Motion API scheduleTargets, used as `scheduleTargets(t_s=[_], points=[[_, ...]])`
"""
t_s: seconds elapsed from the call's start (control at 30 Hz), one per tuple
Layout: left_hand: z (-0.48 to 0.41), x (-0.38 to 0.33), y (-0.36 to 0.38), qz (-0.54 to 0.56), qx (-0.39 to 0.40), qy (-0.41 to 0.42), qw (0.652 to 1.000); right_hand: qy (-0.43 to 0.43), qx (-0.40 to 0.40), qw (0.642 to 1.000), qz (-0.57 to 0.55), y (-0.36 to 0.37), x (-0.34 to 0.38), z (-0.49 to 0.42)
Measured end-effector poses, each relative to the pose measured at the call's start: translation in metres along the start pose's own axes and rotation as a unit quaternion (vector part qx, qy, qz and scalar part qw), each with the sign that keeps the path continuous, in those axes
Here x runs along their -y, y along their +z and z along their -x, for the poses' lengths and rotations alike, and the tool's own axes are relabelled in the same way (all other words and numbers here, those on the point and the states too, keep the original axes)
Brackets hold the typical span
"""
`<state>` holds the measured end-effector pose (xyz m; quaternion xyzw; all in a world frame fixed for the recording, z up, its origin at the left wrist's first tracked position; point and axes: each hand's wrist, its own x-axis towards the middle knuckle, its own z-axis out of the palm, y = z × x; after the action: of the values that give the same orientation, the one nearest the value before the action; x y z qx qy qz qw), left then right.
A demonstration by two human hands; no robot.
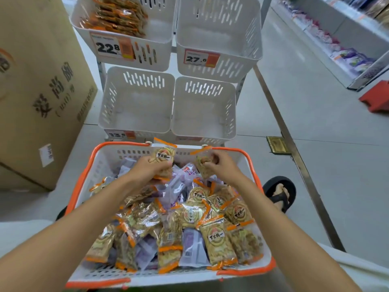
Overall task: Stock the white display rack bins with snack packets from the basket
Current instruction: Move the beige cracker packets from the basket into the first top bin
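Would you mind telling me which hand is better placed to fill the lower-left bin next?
Probably the left: the left hand grips a snack packet just in front of the lower-left bin, while the right hand, holding a second packet, sits before the lower-right bin.

orange-rimmed white basket (250,163), white slotted bins (219,66), tan-and-orange packets (214,239)

Lower left bin (145,80): open-topped, bare inside, just beyond the basket (122,144).
Lower right bin (204,87): same, open and bare.
Upper right bin (219,22): bare.
Upper left bin (160,53): orange packets (117,15) heaped left, right part free.
Cardboard box (42,81): close on the bins' left.
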<state>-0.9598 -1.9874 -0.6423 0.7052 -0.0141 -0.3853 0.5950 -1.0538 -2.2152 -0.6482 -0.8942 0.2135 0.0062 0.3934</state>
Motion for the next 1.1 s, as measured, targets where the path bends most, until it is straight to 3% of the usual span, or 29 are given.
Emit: scheduleTargets(t_s=[0.1, 0.17, 0.23, 0.33, 0.37, 0.43, 0.5, 0.63, 0.73, 0.93, 1.1], points=[[-0.003, -0.005, 0.002, 0.057, -0.022, 0.005, 0.998, 0.002, 0.002, 0.980, -0.199, -0.020, 0.035, 0.000], [0.000, -0.011, 0.009, 0.119, 0.075, -0.014, 0.990, -0.001, 0.037, 0.974, -0.224, -0.020, 0.057, 0.005], [0.004, -0.014, 0.018, 0.115, 0.146, 0.002, 0.982, -0.012, 0.079, 0.976, -0.203, -0.010, 0.067, 0.008], [0.005, -0.009, 0.016, 0.065, 0.113, 0.032, 0.991, 0.004, 0.090, 0.974, -0.207, -0.001, 0.053, 0.011], [0.005, -0.006, 0.012, 0.061, 0.100, 0.028, 0.993, 0.004, 0.084, 0.983, -0.163, 0.000, 0.042, 0.011], [0.005, -0.001, 0.004, 0.073, 0.096, 0.014, 0.993, 0.020, 0.125, 0.990, 0.058, 0.005, 0.015, 0.013], [0.005, 0.003, 0.000, 0.088, 0.096, 0.003, 0.992, 0.075, 0.198, 0.953, 0.216, 0.017, -0.008, 0.021], [0.002, 0.007, -0.003, 0.103, 0.065, 0.013, 0.992, 0.039, 0.179, 0.974, 0.133, 0.021, -0.003, 0.022], [-0.002, 0.007, -0.005, 0.122, 0.056, 0.009, 0.991, -0.003, 0.137, 0.980, 0.145, 0.009, 0.007, 0.008], [-0.007, 0.014, -0.007, 0.144, 0.075, -0.015, 0.987, 0.046, 0.235, 0.945, 0.222, 0.033, -0.008, 0.011], [-0.009, 0.023, -0.014, 0.124, 0.065, -0.009, 0.990, -0.009, 0.164, 0.983, 0.078, 0.023, -0.007, 0.014]])
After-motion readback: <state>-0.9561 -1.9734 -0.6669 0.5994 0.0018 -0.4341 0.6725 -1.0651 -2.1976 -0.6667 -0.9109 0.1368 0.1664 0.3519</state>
